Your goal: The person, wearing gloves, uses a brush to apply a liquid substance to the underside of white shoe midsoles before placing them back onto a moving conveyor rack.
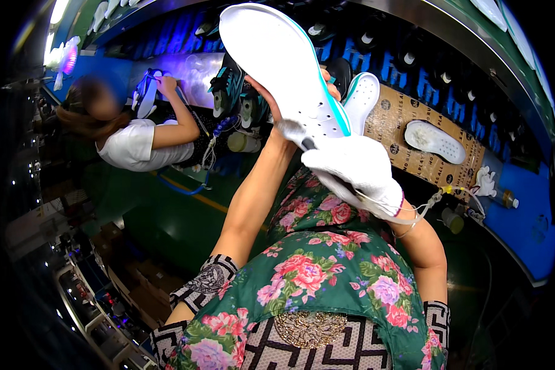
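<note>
A white insole with a teal edge and small holes at its near end is held up in front of me. My left hand grips it from beneath, with fingers wrapped round both sides. My right hand, in a white knit glove with a strap at the wrist, is closed round a small brush. The bristles are at the insole's holed end; whether they touch it I cannot tell. Just behind lies a second white insole with a teal edge, partly hidden.
A third insole lies on printed cardboard over a blue bench. A small bottle stands at its right. Dark shoes sit beyond my left hand. At left, a co-worker in a white top handles a shoe part.
</note>
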Action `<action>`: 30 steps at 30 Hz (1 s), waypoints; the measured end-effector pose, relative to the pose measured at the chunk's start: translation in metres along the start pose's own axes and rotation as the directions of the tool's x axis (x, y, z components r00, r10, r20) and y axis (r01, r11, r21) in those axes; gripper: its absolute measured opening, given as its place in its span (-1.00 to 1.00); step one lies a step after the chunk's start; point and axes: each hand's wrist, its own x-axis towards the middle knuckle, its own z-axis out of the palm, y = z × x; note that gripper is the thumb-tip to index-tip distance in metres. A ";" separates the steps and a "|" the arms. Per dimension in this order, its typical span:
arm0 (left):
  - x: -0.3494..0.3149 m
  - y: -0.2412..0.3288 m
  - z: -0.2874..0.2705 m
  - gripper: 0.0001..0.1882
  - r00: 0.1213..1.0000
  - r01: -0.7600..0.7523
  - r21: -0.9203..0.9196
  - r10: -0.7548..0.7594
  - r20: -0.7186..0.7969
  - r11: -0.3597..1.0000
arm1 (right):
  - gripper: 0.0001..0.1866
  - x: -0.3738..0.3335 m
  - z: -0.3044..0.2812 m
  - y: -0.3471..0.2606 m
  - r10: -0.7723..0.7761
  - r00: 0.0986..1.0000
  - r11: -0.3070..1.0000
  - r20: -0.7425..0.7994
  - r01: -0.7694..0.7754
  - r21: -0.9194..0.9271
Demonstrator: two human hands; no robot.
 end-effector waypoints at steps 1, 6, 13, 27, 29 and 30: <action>0.002 0.002 -0.002 0.31 0.997 -0.033 -0.019 0.034 0.075 0.999 | -0.65 0.004 -0.005 -0.002 0.016 1.000 0.997 0.026 -0.017 0.069; 0.010 0.009 -0.004 0.32 0.998 -0.033 0.041 0.031 0.045 0.999 | -0.69 0.008 -0.009 0.008 0.012 0.998 0.991 -0.054 -0.019 -0.129; 0.018 0.031 -0.011 0.29 0.981 0.101 0.156 -0.124 0.149 0.983 | -0.77 0.006 -0.009 0.004 0.115 0.991 0.984 0.073 -0.124 0.130; 0.032 0.036 -0.016 0.11 0.878 0.425 0.192 -0.455 0.149 0.884 | -0.72 0.001 -0.006 0.005 0.071 0.988 0.997 0.138 -0.071 -0.004; 0.036 0.035 -0.004 -0.02 0.863 0.427 0.409 -0.498 0.081 0.806 | -0.69 -0.008 0.003 0.009 0.024 0.989 0.994 0.149 -0.008 -0.108; 0.039 0.034 0.002 -0.02 0.863 0.427 0.407 -0.498 0.083 0.808 | -0.67 -0.012 0.006 0.007 -0.004 0.990 0.990 0.141 0.024 -0.140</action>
